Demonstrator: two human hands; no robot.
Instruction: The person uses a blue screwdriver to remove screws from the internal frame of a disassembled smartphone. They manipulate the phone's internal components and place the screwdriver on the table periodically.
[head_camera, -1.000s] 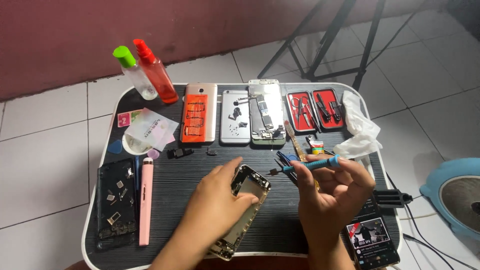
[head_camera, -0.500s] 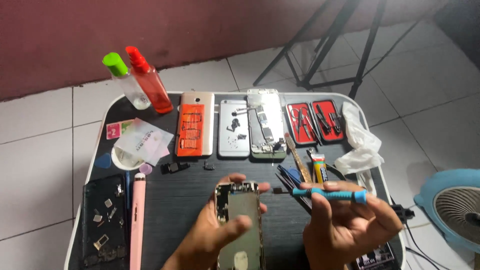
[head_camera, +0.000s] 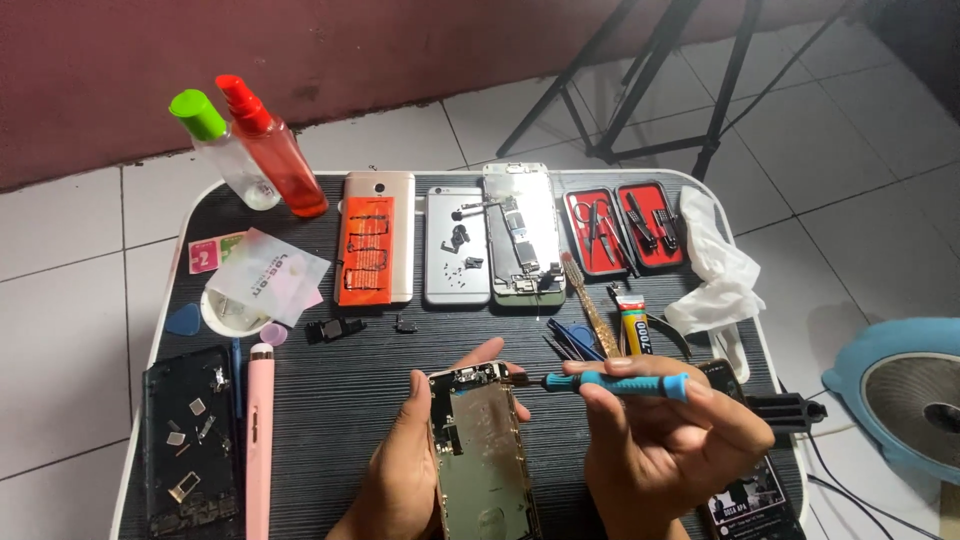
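We are at the stage of working on the top end of an opened phone frame (head_camera: 482, 450), which our left hand (head_camera: 400, 470) grips along its left edge, thumb hooked over the upper corner, holding it above the front of the dark ribbed bench (head_camera: 370, 400). Our right hand (head_camera: 665, 440) is closed around a blue-handled screwdriver (head_camera: 625, 383), held level, its tip touching or just beside the frame's top right corner; we cannot tell whether it sits in a screw. As we judge it, the next move calls for a steady frame and a tip seated square before any turning, since the parts there are tiny and easily slipped past. Farther back lie a gold phone with an orange panel (head_camera: 376, 240), a silver phone back (head_camera: 458, 245) and an opened phone with its board showing (head_camera: 520, 235). A red tool case (head_camera: 625, 225) sits to their right, and two spray bottles (head_camera: 250, 150) stand at the left rear corner.
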